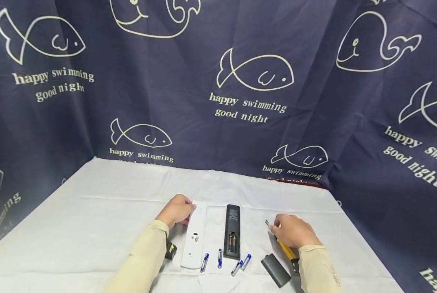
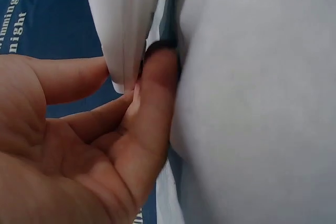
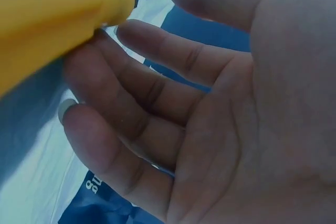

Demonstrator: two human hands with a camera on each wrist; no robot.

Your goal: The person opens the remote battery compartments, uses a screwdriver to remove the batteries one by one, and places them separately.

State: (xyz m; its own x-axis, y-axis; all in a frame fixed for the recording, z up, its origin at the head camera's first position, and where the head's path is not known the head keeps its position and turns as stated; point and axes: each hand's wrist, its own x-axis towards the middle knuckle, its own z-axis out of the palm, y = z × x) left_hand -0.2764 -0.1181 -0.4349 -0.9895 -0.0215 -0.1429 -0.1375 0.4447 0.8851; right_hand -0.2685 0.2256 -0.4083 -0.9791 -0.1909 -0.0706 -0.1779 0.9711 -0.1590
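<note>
My left hand [image 1: 177,209] pinches the far end of a long white remote [image 2: 126,30], thumb on one side and fingers on the other. In the head view this white remote [image 1: 193,248] lies lengthwise, with a small dark opening in its face. On the right, my right hand [image 1: 293,230] is over a screwdriver with a yellow handle [image 1: 285,249]. The right wrist view shows its fingers [image 3: 131,98] loosely bent beside the yellow handle [image 3: 58,19], the thumb apart from it. Whether the fingertips touch the handle is unclear.
A black remote [image 1: 233,219] lies between the hands, its battery compartment exposed. Several blue-and-silver batteries [image 1: 220,258] lie near its lower end. A dark grey rectangular block [image 1: 276,270] rests near the right forearm. Beside the left wrist is a black-and-yellow object [image 1: 171,250]. White cloth [image 1: 105,228] covers the table.
</note>
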